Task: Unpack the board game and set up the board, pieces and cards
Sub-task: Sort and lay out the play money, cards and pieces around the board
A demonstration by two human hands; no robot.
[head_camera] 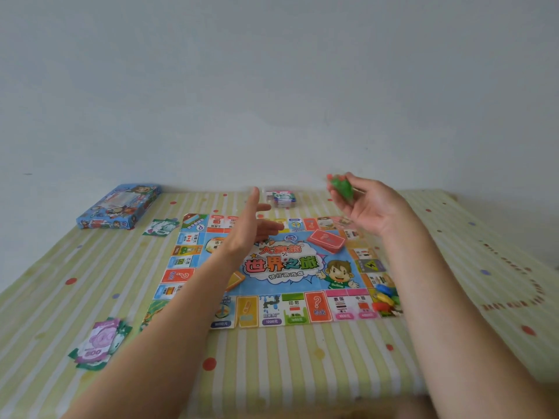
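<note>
Board (302, 309) lies unfolded mid-table, red card deck (328, 241) on it and coloured pawns (385, 299) at its near right corner, so setup seems mostly done, with green pieces (341, 187) pinched in the raised right hand (372, 207) yet to be placed, left hand (251, 228) flat and empty, above a striped tablecloth (302, 358), pale wall (272, 86) behind.

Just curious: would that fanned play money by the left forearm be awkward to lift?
Probably floppy and light: the play money looks like thin paper. It lies loosely fanned, so a push would likely scatter it.
</note>
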